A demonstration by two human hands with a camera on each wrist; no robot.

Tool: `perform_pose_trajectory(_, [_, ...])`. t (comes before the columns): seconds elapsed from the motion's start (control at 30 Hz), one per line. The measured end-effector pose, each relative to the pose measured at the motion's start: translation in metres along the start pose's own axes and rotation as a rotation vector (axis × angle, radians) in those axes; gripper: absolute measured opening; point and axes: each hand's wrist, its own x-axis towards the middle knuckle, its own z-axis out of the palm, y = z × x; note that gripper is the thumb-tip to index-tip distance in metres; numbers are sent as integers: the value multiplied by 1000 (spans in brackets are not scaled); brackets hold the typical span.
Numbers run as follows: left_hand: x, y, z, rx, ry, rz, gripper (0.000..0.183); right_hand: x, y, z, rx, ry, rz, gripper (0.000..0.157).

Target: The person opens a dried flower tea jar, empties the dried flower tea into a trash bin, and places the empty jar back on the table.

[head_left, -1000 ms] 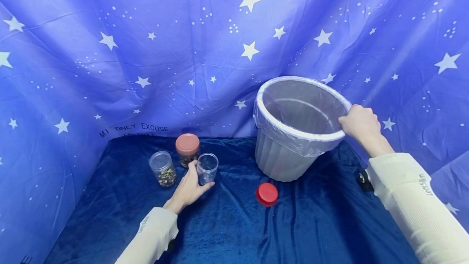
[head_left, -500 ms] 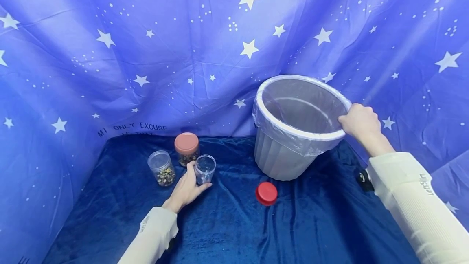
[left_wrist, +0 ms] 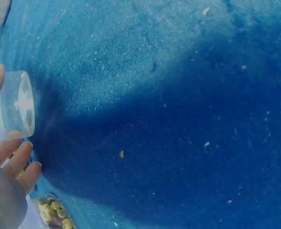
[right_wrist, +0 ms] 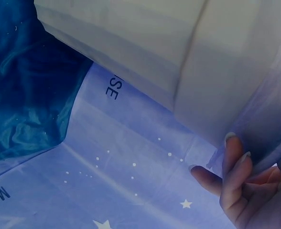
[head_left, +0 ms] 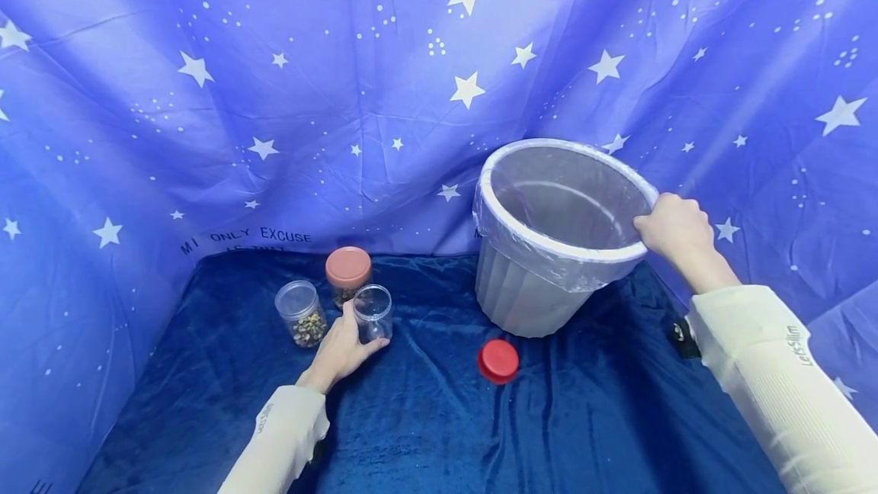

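Note:
My left hand (head_left: 341,349) holds a clear, lidless plastic jar (head_left: 374,314) upright, thumb on its near side and fingers around its left. In the left wrist view the jar (left_wrist: 18,102) shows its clear base close over the cloth. Just behind it stands a jar with a salmon-pink lid (head_left: 348,267) and dark contents. Left of my hand is another clear jar (head_left: 301,313), partly filled with yellow-green and brown bits. My right hand (head_left: 679,235) grips the right rim of a grey waste bin (head_left: 528,299) lined with a clear bag (head_left: 583,273); the bin leans toward me.
A red lid (head_left: 499,361) lies on the dark blue cloth (head_left: 411,433) in front of the bin. Small crumbs (left_wrist: 122,154) dot the cloth. A star-printed blue curtain (head_left: 384,97) closes off the back and sides. Something small and black (head_left: 684,338) sits by the right sleeve.
My left hand has shifted slightly left with the clear jar, which now overlaps the pink-lidded jar more. The right hand and the bin have stayed put.

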Motion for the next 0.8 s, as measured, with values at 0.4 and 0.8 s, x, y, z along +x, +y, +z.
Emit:
perform_pose_trajectory(0.4, [1, 2, -2, 6, -12, -69, 82, 1, 1, 1, -1, 8, -3, 48])
perform_pose_trajectory(0.8, [3, -2, 3, -212, -41, -201, 79, 1, 1, 1, 4, 7, 0, 48])
